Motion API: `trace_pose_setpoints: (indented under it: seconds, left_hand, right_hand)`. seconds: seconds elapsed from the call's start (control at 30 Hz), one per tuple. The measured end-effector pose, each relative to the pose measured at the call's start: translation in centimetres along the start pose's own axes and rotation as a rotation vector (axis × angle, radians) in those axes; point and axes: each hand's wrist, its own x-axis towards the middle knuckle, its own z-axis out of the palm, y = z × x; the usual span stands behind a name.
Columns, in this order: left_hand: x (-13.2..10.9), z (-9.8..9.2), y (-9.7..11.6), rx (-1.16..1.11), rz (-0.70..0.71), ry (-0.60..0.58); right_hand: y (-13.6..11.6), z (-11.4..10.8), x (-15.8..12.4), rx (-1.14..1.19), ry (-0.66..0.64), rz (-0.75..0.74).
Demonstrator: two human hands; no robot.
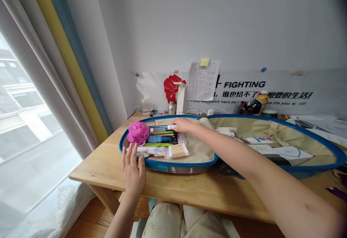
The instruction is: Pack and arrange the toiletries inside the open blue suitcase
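Observation:
An open blue-rimmed suitcase [181, 165] lies across the wooden table, its left half packed with small items. My right hand [183, 125] reaches into that half, fingers closed at the white end of a slim, clear-and-white tube [159, 129] by the far side. My left hand [134, 171] is at the near left rim, fingers spread and holding nothing. Just beyond it sits a pink bath puff [138, 132]. Beside the puff lie a blue bottle [159, 139], a green stick-like item [158, 144] and a clear pack of cotton swabs [177, 151].
The suitcase's right half holds white boxes [291, 154] and a white tube [259, 140]. Behind it stand a white lamp [180, 99], a silver-capped bottle [171, 108] and a yellow-orange bottle [261, 102]. The wooden table's [103, 165] left edge is near the curtain [58, 50].

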Motion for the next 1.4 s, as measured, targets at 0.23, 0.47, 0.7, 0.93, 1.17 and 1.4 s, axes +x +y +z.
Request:
trace_pose_setpoints:
  seconds: [0.23,0.47,0.7,0.93,1.17,1.4]
  left_hand:
    - [0.1,-0.1,0.2,-0.002,-0.006,-0.003]
    - [0.1,0.0,0.1,-0.009,-0.015,-0.009]
    - [0.0,0.0,0.1,-0.019,-0.020,-0.012]
    - [0.0,0.1,-0.1,-0.002,-0.010,-0.011]
    - [0.1,-0.1,0.1,-0.009,-0.009,-0.005]
    - [0.1,-0.1,0.1,-0.008,-0.019,-0.013]
  right_hand:
    - [-0.6,1.1,0.8,-0.020,-0.037,-0.019]
    - [-0.6,1.6,0.7,0.017,0.005,-0.003]
    - [-0.5,1.8,0.5,0.065,0.029,0.001]
    - [-0.9,1.6,0.4,0.153,0.066,-0.045]
    - [4.5,-2.5,-1.4,0.195,0.154,0.030]
    - [14.3,-3.7,-7.9,0.164,0.042,0.245]
